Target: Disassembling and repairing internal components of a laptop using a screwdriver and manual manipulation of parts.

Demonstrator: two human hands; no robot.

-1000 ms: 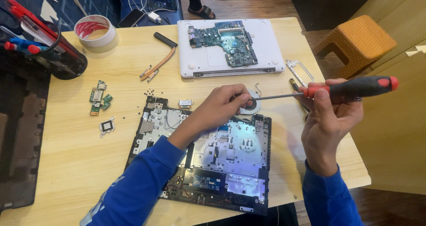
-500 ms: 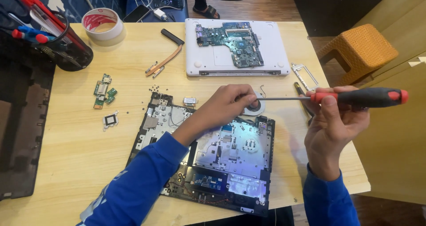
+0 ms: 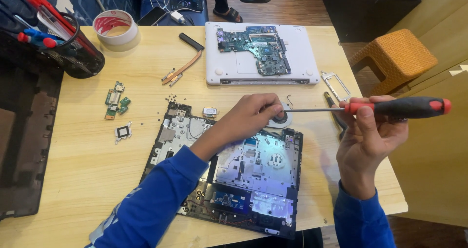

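An opened black laptop base (image 3: 229,175) lies on the wooden table (image 3: 78,170) in front of me. My left hand (image 3: 251,114) reaches over its far edge, fingers pinched on a small round fan part (image 3: 282,117). My right hand (image 3: 370,136) grips a red-and-black screwdriver (image 3: 395,106) held level, its tip pointing left at that round part. Both sleeves are blue.
A white laptop shell with a green motherboard (image 3: 253,48) lies at the far side. A copper heat pipe (image 3: 184,65), small green boards (image 3: 115,99), a tape roll (image 3: 115,26), a black tool holder (image 3: 73,48) and a metal bracket (image 3: 335,85) lie around. An orange stool (image 3: 395,58) stands right.
The view has shifted slightly; my right hand has lowered and drawn the screwdriver a little toward me. My left hand stays at the round part.
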